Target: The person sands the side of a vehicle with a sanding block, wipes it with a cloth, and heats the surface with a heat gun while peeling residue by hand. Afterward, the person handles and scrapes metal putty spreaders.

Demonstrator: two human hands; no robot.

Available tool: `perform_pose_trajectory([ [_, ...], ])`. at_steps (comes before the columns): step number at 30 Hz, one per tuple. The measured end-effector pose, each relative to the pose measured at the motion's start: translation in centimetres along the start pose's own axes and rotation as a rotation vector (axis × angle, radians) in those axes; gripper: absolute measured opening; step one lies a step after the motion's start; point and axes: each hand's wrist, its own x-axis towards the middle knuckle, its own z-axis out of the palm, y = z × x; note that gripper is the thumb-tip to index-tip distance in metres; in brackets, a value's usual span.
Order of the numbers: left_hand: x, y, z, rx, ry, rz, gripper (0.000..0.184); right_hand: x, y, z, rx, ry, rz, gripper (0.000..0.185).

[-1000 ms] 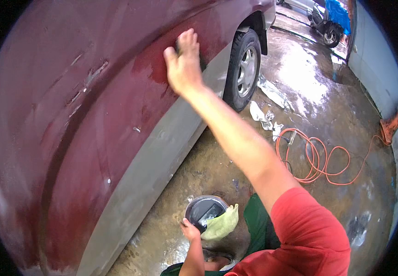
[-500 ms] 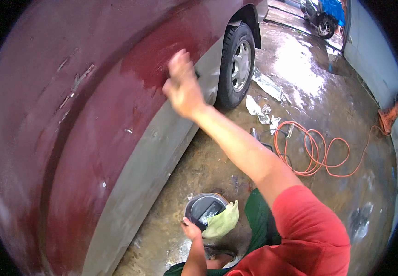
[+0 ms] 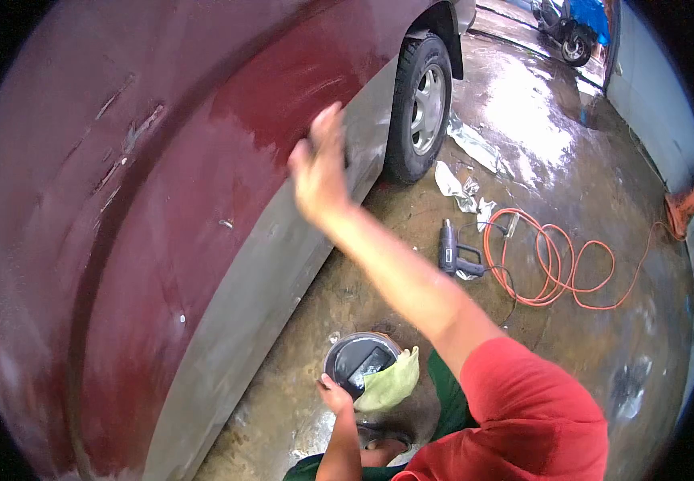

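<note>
My right hand (image 3: 321, 172) is against the lower side of a maroon and grey car (image 3: 170, 216), beside a wet, darker red patch. Its fingers are partly blurred, and a dark edge shows behind them; what they press to the panel is mostly hidden. Low in the view, my left hand (image 3: 336, 395) grips the rim of a dark round bucket (image 3: 329, 361). Inside the bucket lies a dark flat block with a wet sheen. A pale green cloth (image 3: 391, 383) drapes over the bucket's right rim.
A heat gun (image 3: 449, 250) lies on the wet concrete floor beside a coiled orange cord (image 3: 551, 272). Crumpled pale wrapping (image 3: 455, 188) sits near the car's wheel (image 3: 423, 108). A motorcycle (image 3: 575, 40) stands at the far end, and a light wall (image 3: 651, 88) runs along the right.
My right hand has shifted slightly down along the car panel. The heat gun, earlier mostly hidden behind my forearm, now shows fully. My left hand remains on the bucket rim.
</note>
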Motion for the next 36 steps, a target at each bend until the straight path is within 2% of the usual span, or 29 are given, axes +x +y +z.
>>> perform_pose_trajectory([
  [3, -0.2, -0.4, -0.1, 0.002, 0.005, 0.015, 0.083, -7.6, -1.9, -0.5, -0.125, -0.398, -0.232, 0.08],
  [5, 0.3, -0.6, -0.1, 0.004, 0.002, 0.024, 0.083, -3.5, 1.0, -2.0, -0.133, -0.28, -0.195, 0.076],
  [6, 0.1, -0.6, 0.0, 0.007, -0.001, 0.016, 0.082, -0.5, 2.8, -2.0, -0.138, -0.108, -0.031, 0.072],
  [7, 0.1, -0.6, -0.1, 0.012, -0.002, 0.012, 0.082, 3.0, 2.7, -3.1, 0.195, 0.076, 0.26, 0.072],
  [9, 0.2, -1.1, -0.3, 0.009, -0.002, 0.015, 0.082, 4.0, 3.4, -2.3, -0.016, 0.068, 0.328, 0.073],
  [11, 0.5, -0.9, 0.4, -0.001, -0.006, 0.025, 0.082, -1.5, 0.5, -0.1, -0.017, -0.014, 0.109, 0.074],
  [12, 0.5, -1.2, 0.2, 0.007, -0.009, 0.024, 0.082, -5.5, -0.5, 1.1, -0.108, -0.088, -0.103, 0.076],
  [13, 0.7, -1.4, 0.1, 0.014, -0.014, 0.025, 0.082, -8.1, -2.0, 1.2, -0.044, -0.194, -0.079, 0.078],
  [15, 1.0, -1.5, 0.0, -0.007, 0.005, 0.049, 0.081, -6.7, 0.2, 0.1, -0.095, -0.238, -0.141, 0.079],
  [16, 1.0, -1.5, 0.2, -0.018, 0.005, 0.05, 0.081, -4.1, 1.8, -0.5, -0.142, -0.167, -0.157, 0.077],
  [18, 0.7, -1.6, 0.3, -0.023, 0.006, 0.072, 0.08, 2.2, 3.7, -1.0, 0.196, 0.097, 0.217, 0.071],
  [19, 0.5, -1.8, 0.1, -0.017, -0.005, 0.049, 0.08, 3.8, 4.2, -1.8, -0.005, 0.062, 0.288, 0.071],
  [21, 0.5, -1.4, 0.1, -0.017, -0.022, 0.018, 0.081, 1.8, 2.9, -0.2, -0.031, 0.101, 0.25, 0.071],
  [22, 0.5, -0.9, 0.2, -0.017, -0.022, 0.023, 0.082, -0.9, 0.3, -0.3, -0.017, 0.014, 0.17, 0.073],
  [23, 0.4, -0.7, 0.0, -0.011, -0.022, 0.027, 0.082, -5.0, 0.5, 0.6, -0.158, -0.081, -0.087, 0.077],
  [25, 0.0, -0.7, -0.1, -0.003, -0.014, 0.029, 0.083, -8.4, 0.6, -0.8, -0.191, -0.356, -0.175, 0.082],
  [26, 0.1, -0.6, 0.1, -0.01, 0.0, 0.03, 0.083, -6.6, 1.7, -2.3, -0.185, -0.384, -0.221, 0.083],
  [28, 0.1, -0.9, 0.6, -0.007, 0.001, 0.022, 0.083, -0.6, 4.8, -2.7, -0.083, -0.062, 0.044, 0.072],
  [29, 0.4, -1.3, 0.4, 0.011, -0.01, 0.019, 0.083, 2.8, 5.8, -2.9, 0.305, 0.097, 0.321, 0.067],
  [31, 0.6, -1.5, 0.1, 0.025, -0.012, 0.012, 0.083, 4.3, 6.6, -3.0, -0.048, 0.051, 0.37, 0.068],
  [32, 0.4, -1.3, 0.1, 0.023, -0.006, 0.007, 0.083, 3.0, 5.2, -2.3, 0.09, 0.079, 0.352, 0.069],
  [33, 0.5, -1.0, 0.2, 0.022, -0.001, 0.005, 0.083, 0.2, 3.5, -1.2, 0.05, 0.024, 0.209, 0.07],
  [34, 0.6, -1.0, 0.1, 0.015, 0.0, 0.013, 0.083, -3.6, 1.7, -0.4, -0.03, -0.077, -0.002, 0.072],
  [35, 0.6, -1.1, 0.2, 0.01, -0.003, 0.018, 0.083, -6.8, -1.0, -0.5, -0.017, -0.203, -0.054, 0.076],
  [36, 0.5, -1.3, 0.2, 0.006, -0.009, 0.023, 0.083, -7.7, -0.2, -0.7, -0.045, -0.271, -0.108, 0.077],
])
